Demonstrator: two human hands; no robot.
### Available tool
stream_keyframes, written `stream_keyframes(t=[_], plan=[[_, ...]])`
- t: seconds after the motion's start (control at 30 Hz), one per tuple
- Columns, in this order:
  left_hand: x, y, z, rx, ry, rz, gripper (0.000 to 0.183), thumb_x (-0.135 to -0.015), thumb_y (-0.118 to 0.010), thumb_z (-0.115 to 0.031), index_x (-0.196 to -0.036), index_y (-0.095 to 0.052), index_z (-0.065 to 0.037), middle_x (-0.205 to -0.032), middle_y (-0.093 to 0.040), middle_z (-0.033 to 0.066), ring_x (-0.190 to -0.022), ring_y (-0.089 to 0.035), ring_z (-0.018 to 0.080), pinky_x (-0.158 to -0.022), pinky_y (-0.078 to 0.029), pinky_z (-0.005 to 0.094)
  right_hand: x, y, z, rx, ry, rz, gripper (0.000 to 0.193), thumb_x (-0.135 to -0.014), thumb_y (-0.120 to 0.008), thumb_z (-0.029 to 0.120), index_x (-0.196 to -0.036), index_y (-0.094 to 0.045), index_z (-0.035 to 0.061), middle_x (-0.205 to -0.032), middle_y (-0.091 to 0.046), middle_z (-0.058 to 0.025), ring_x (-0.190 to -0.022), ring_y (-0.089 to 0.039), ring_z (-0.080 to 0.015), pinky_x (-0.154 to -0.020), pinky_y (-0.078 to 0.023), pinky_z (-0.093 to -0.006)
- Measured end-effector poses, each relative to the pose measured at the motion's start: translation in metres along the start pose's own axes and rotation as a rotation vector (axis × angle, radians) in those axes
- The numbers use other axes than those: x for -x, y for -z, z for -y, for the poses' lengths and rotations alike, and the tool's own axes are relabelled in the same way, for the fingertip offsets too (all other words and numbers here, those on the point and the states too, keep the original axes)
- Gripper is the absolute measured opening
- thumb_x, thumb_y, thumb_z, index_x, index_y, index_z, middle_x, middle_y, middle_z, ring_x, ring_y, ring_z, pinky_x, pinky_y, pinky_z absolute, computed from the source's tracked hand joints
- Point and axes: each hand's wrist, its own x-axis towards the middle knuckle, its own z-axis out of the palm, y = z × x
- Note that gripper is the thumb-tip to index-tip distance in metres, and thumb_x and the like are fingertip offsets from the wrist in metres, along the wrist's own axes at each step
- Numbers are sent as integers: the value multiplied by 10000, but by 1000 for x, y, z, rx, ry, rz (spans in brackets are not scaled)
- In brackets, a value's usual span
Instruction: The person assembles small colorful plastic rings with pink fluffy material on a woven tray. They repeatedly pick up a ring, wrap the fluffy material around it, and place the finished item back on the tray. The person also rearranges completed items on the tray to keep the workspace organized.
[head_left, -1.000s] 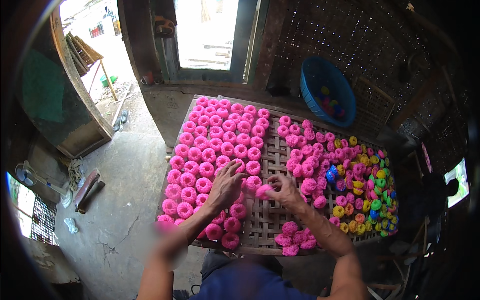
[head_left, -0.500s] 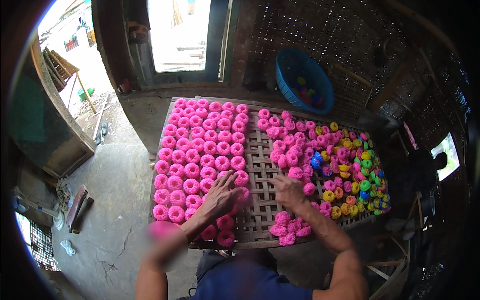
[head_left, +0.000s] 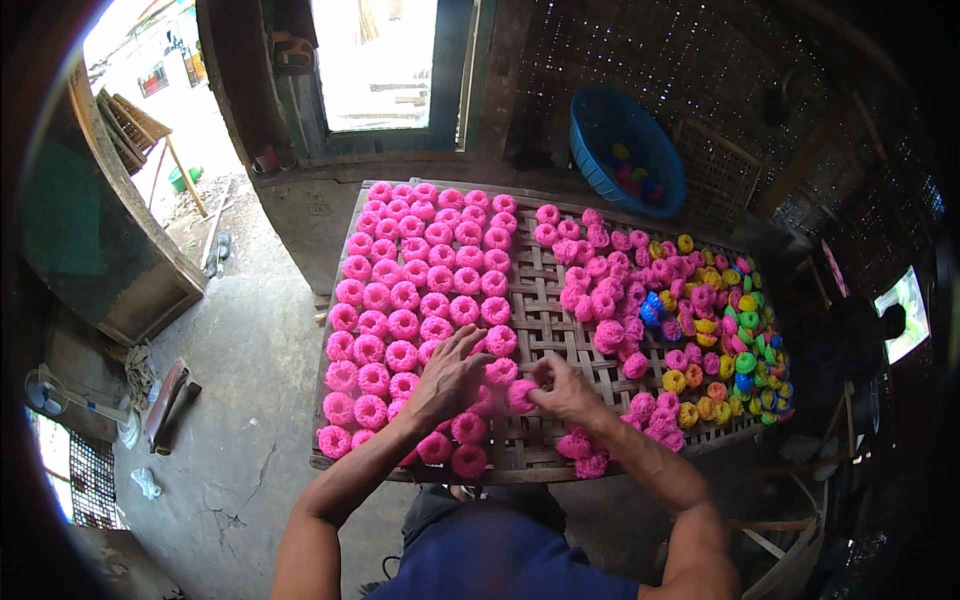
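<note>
A woven bamboo tray (head_left: pixel 545 340) lies before me, its left half covered with rows of pink crinkled, ring-shaped crackers (head_left: pixel 403 325). Over the right-hand columns of these rows is my left hand (head_left: pixel 450 380), palm down, fingers extended and apart, holding nothing I can see. My right hand (head_left: pixel 565 390) pinches one pink cracker (head_left: pixel 521 396) beside the edge of the rows, above the bare weave. Loose pink crackers (head_left: pixel 605 290) are heaped to the right of the bare strip, and a smaller pink group (head_left: pixel 655 420) sits near the front edge.
Yellow, green, blue and orange pieces (head_left: pixel 745 340) crowd the tray's right end. A blue plastic tub (head_left: pixel 590 165) holding some coloured pieces stands tilted behind it. At left are a concrete floor (head_left: pixel 240 400), a fan (head_left: pixel 50 390) and an open doorway.
My right hand has moved left toward the rows, and a pink cracker now shows in its fingers. The left hand stays over the rows. The whole view has shifted slightly.
</note>
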Motion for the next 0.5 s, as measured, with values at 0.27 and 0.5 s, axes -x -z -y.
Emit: stream_keyframes(t=[0.27, 0.5], plan=[[21, 2, -20, 47, -58, 201, 416, -798, -750, -108, -1210, -717, -149, -1546, -465, 159, -1484, -360, 379, -1201, -338, 498, 1, -17, 8, 54, 102, 75, 360, -862, -738, 276, -1114, -706, 22, -1069, -707, -191, -1004, -698, -337, -899, -558, -411], [22, 0, -20, 58, -71, 207, 360, -852, -735, -176, -1208, -712, -134, -1550, -449, 171, -1487, -341, 392, -1199, -325, 507, 40, 65, -29, 524, 87, 103, 379, -859, -637, 273, -1164, -729, 68, -1168, -699, -181, -1045, -681, -363, -947, -533, -457]])
